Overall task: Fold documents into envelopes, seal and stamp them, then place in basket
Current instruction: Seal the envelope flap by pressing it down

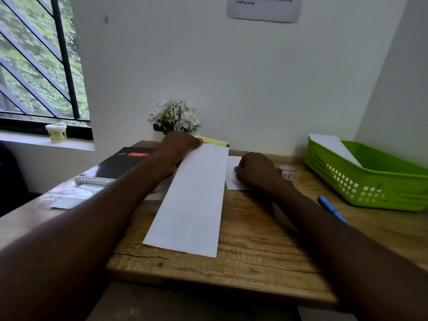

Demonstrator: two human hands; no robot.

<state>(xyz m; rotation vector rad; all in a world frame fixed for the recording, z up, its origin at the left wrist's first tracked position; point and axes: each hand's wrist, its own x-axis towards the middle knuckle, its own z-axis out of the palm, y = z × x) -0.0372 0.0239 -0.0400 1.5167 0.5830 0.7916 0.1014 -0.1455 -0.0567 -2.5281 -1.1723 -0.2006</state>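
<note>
Forearms stretch over the desk point(243, 262), both hands working paper

Left hand point(178, 147) pinches the far end of the long folded sheet point(194, 200), which lies flat, running away from the camera; right hand point(257, 171) is fisted on a small white paper point(232, 174) just beside it, though whether it grips anything cannot be told. Basket point(361, 181) waits at right with one white piece already inside, pen point(331, 209) near it. Risk from here: one end held, the sheet could pivot and fold crooked, or the right arm could nudge the little pot point(287, 172)
</note>
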